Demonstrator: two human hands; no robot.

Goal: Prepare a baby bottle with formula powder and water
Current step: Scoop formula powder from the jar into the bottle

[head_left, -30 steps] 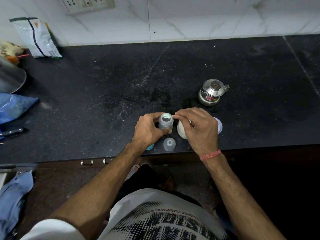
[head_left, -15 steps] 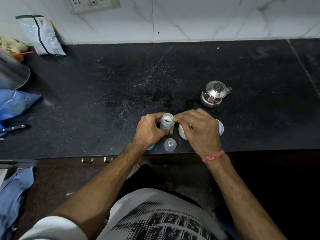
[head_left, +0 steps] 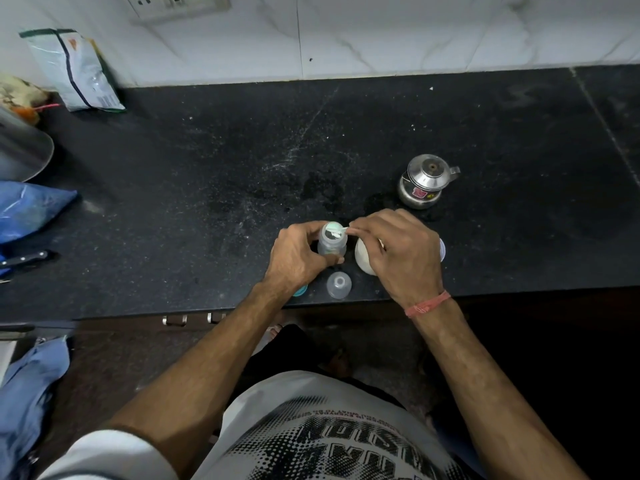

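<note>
I see my left hand with fingers clenched around the upright baby bottle near the bench front edge, while my right hand pinches a small scoop lying sideways across the bottle's open mouth, directly above it.

The right hand covered most of the white tub and all but a sliver of the lid behind it, and the scoop it pinched was too small to show any powder. The left hand hid most of a teal piece at the counter edge. The frame's left edge cut off the knife, blue bag and steel vessel.
</note>
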